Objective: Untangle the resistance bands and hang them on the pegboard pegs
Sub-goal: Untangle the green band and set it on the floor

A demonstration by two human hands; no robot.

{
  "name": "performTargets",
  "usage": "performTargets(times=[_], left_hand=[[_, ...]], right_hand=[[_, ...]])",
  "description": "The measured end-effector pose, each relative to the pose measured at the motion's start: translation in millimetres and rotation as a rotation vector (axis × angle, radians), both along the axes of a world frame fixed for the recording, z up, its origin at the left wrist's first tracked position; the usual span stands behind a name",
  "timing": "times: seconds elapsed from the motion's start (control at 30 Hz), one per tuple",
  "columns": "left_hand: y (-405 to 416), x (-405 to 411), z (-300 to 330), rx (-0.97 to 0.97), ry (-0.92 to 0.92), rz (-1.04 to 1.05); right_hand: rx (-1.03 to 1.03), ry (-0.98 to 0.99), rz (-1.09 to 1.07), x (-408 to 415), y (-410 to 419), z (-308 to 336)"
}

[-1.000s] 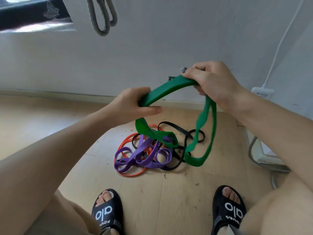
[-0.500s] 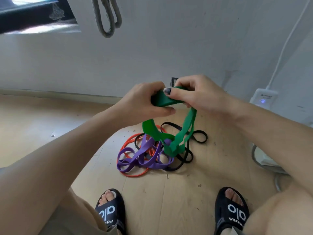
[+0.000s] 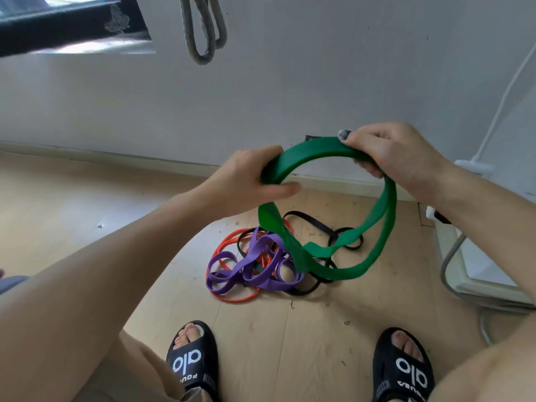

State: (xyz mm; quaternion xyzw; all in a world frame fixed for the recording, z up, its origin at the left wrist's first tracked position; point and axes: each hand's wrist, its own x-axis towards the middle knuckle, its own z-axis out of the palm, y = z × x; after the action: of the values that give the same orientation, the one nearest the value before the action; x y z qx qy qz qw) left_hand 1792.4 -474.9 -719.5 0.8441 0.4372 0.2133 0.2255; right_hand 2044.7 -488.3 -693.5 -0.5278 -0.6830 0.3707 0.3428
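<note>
Right now the left hand (image 3: 246, 181) is clenched round the top of the green band (image 3: 313, 152), thumb laid along its underside, and the right hand (image 3: 391, 158) pinches the same band a little further along, fingers curled over its upper edge. Between the two hands the band arches up in a stiff curve. From the right hand it drops in a long loop, sweeps low and comes back with a twist in it, crossing itself just above the pile.

Below the hands, on the wooden floor (image 3: 87, 204), lie the others: a purple band (image 3: 249, 271) folded over itself several times, an orange band (image 3: 232, 297) under it, and a black band (image 3: 319, 224) threaded through both. The green loop's lowest part hangs in front of that pile; whether it is caught in the purple one I cannot tell.

I would say the step in hand is freeing the green band from the heap. The next move calls for undoing that twist and lifting the loop clear, watching that it does not drag the purple band up with it. A grey band (image 3: 203, 33) hangs against the wall (image 3: 319, 82) above; the peg holding it is out of view, as is the pegboard.
</note>
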Motion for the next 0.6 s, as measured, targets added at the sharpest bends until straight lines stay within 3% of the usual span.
performTargets(times=[0.1,0.2,0.33,0.6], left_hand=[[-11,7,19,0.041,-0.154,0.015],[-21,16,28,0.031,-0.2,-0.03],[-19,16,22,0.031,-0.107,-0.051],[-10,-10,-11,-0.034,0.099,-0.028]], right_hand=[[-0.142,-0.009,0.049,-1,-2,-5],[-0.167,0.135,0.167,-16,-5,-3],[-0.056,0.152,0.238,-34,-10,-3],[0.053,0.094,0.087,-40,-14,6]])
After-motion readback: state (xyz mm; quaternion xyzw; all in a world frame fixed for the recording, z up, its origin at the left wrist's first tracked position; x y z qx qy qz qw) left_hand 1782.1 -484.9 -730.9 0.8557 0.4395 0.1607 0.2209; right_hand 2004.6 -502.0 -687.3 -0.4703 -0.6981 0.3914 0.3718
